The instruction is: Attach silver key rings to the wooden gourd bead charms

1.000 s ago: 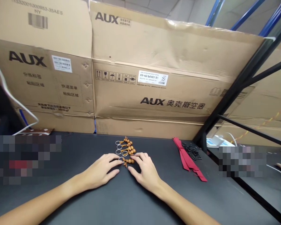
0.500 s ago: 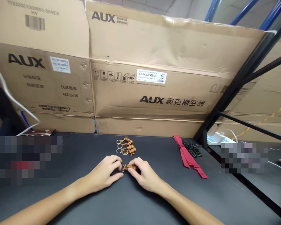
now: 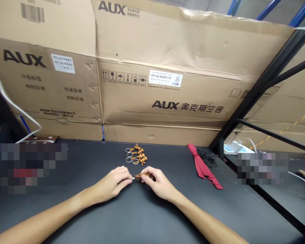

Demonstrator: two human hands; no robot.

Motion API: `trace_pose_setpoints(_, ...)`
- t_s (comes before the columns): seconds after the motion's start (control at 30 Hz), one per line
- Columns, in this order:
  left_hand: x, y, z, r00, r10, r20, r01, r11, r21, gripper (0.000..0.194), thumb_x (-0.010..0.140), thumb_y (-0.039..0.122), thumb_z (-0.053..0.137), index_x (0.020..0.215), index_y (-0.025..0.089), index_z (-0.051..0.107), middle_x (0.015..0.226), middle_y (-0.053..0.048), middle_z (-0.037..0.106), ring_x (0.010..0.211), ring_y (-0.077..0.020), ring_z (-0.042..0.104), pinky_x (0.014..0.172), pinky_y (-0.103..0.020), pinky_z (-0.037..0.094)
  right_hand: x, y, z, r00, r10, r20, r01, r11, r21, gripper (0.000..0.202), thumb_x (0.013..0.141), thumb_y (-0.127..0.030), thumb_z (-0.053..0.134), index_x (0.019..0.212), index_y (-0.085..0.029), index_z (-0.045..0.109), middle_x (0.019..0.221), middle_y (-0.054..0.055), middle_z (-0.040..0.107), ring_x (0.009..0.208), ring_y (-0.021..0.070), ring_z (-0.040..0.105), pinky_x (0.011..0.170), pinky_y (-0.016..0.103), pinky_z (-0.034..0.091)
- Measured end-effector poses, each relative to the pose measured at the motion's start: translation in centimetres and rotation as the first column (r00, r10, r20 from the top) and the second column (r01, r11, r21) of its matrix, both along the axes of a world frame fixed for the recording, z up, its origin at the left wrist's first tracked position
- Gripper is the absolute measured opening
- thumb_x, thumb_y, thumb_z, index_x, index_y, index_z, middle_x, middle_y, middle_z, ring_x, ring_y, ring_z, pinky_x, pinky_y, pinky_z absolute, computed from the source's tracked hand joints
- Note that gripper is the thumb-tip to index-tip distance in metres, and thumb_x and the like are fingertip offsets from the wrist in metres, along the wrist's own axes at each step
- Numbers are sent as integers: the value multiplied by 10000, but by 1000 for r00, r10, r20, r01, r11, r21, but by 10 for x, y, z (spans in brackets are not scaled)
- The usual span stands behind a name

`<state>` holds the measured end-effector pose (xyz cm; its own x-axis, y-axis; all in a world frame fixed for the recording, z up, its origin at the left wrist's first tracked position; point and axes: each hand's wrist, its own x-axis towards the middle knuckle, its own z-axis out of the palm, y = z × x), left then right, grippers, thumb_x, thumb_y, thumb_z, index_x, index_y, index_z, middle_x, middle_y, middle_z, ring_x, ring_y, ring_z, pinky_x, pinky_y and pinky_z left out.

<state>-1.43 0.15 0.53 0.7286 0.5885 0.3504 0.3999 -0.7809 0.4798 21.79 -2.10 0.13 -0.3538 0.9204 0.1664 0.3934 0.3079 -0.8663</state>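
Cardboard [image 3: 188, 57] backs the black table [image 3: 122, 220] (left fingers [image 3: 124, 176] and right fingers [image 3: 147, 180] pinch one keychain [image 3: 138, 176]).

A dark, matte tabletop [image 3: 112, 222] spans the scene. Four brown beaded keychains [image 3: 142, 158] lie bunched near its middle, towards the far side, their metal rings [image 3: 128, 159] pointing left. Farther right, overlapping red strips [image 3: 202, 167] lie slantwise, with a loose pile of thin black pieces [image 3: 208, 159] just to their right. A pixelated patch [image 3: 32, 166] hides what lies at far left.
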Motion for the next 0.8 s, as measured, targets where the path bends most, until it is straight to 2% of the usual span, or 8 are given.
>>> trace_pose_setpoints(0.17, 1, 1, 2, 998, 38, 57, -30, 989, -141, 272, 992, 300, 435, 884, 188, 659, 829, -25, 672, 742, -151, 598, 730, -255, 449, 2, -2, 5, 998, 55, -16, -56, 998, -19, 222, 941, -362, 502, 953, -182, 632, 794, 10, 651, 717, 144, 571, 692, 260, 445)
trace_pose_setpoints(0.3, 1, 4, 2, 988, 129, 82, -95, 937, -338, 323, 963, 367, 471, 776, 168, 644, 748, -2, 669, 681, -136, 577, 672, -232, 441, 2, -3, 6, 990, 111, 86, -115, 992, 49, 228, 963, -327, 468, 993, -195, 652, 823, 17, 678, 787, 161, 595, 764, 284, 463)
trace_pose_setpoints(0.4, 2, 5, 2, 978, 170, 118, -103, 897, -430, 345, 944, 406, 484, 764, 162, 649, 756, -9, 677, 720, -150, 596, 708, -242, 461, 1, -5, 6, 983, 129, 132, -144, 983, 111, 213, 962, -281, 467, 1017, -200, 657, 856, 20, 686, 803, 158, 591, 777, 281, 468)
trace_pose_setpoints(0.53, 6, 4, 1, 974, 169, 154, -70, 862, -503, 333, 931, 419, 505, 811, 157, 672, 766, -22, 697, 742, -164, 626, 741, -256, 479, -4, -7, 4, 978, 130, 163, -158, 972, 173, 203, 920, -255, 526, 1087, -210, 632, 817, -2, 658, 715, 137, 555, 724, 254, 461)
trace_pose_setpoints(0.67, 10, 0, -3, 982, 152, 109, -91, 896, -436, 337, 948, 389, 491, 790, 165, 686, 740, -5, 698, 694, -147, 616, 670, -226, 460, -10, -8, -1, 977, 65, 204, -118, 958, 261, 179, 945, -272, 489, 963, -207, 655, 726, -10, 631, 643, 130, 528, 693, 247, 431)
trace_pose_setpoints(0.8, 12, -3, -8, 973, 207, 97, -187, 966, -179, 246, 962, 322, 477, 931, 178, 674, 760, -8, 684, 644, -136, 595, 634, -229, 459, -14, -9, -4, 974, 14, 228, -86, 948, 307, 207, 946, -249, 460, 868, -192, 643, 717, 12, 620, 632, 140, 525, 634, 239, 411)
